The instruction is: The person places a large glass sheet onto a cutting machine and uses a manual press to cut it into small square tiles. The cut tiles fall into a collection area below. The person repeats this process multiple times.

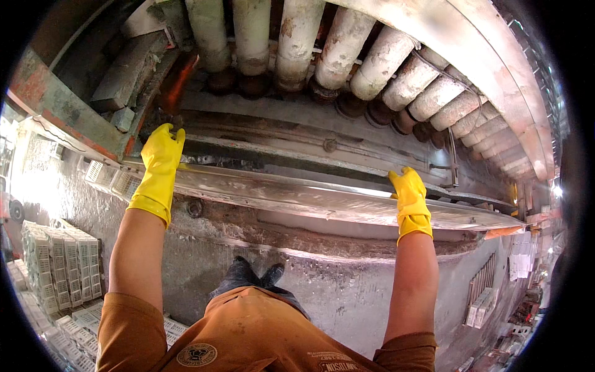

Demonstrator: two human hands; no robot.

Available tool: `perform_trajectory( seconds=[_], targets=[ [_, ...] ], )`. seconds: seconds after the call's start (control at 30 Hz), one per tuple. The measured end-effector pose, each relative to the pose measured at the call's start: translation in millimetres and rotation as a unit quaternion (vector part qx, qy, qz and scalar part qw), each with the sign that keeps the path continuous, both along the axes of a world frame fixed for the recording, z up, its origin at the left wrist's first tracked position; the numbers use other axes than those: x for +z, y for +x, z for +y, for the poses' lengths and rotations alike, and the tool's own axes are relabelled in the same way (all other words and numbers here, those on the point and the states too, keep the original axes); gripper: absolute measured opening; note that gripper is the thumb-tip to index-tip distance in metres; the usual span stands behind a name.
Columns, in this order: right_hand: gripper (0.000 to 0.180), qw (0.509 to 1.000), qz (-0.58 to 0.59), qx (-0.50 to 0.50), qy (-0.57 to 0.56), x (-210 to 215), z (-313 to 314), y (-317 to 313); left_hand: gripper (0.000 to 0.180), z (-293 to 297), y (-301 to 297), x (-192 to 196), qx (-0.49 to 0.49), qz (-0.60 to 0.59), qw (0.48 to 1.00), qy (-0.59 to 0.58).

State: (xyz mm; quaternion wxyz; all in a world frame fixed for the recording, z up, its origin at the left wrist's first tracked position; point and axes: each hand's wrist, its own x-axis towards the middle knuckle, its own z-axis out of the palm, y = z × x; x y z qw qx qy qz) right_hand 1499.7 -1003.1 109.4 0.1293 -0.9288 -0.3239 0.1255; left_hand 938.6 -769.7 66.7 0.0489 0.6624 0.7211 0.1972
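Both my hands wear yellow rubber gloves and reach forward to a long, narrow dark bar (291, 162) that runs across the front of the machine. My left hand (162, 155) is closed at the bar's left end, its thumb and fingertips curled up. Farther right, my right hand (409, 193) has its fingers curled over the bar's near edge. The undersides of both grips are hidden. Just below the bar, a shiny metal ledge (316, 197) stretches from hand to hand and on to the right.
Beyond the bar lies a wet grey trough (297, 121) under a row of thick, stained rollers (297, 46). A rusty metal frame (68, 118) stands at the left. White perforated crates (62, 266) are stacked at lower left; a wooden-slatted grate (481, 280) lies at right.
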Motion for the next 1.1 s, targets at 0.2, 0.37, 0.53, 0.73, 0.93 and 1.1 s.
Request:
perform_trajectory(
  seconds=[0.2,0.37,0.53,0.73,0.93,1.1],
  targets=[
    [0.068,0.997,-0.052,0.019,-0.061,-3,35,11,0.049,21,-7,14,0.002,0.015,1.000,-0.005],
    [0.061,0.993,-0.046,0.026,-0.103,7,33,8,0.061,49,26,21,-0.010,0.088,0.993,-0.074],
    [0.038,0.994,-0.110,0.027,0.004,-19,101,4,0.072,77,-30,31,-0.037,0.001,0.998,-0.046],
    [0.039,0.988,-0.059,0.013,0.141,46,88,-76,0.045,137,-40,11,-0.057,0.151,0.987,-0.027],
    [0.034,0.951,-0.082,0.083,0.288,22,139,-212,0.051,60,3,91,-0.039,0.078,0.994,0.068],
    [0.033,0.943,-0.059,0.138,0.297,16,178,-302,0.057,123,-8,61,-0.094,0.046,0.992,-0.076]
  ],
)
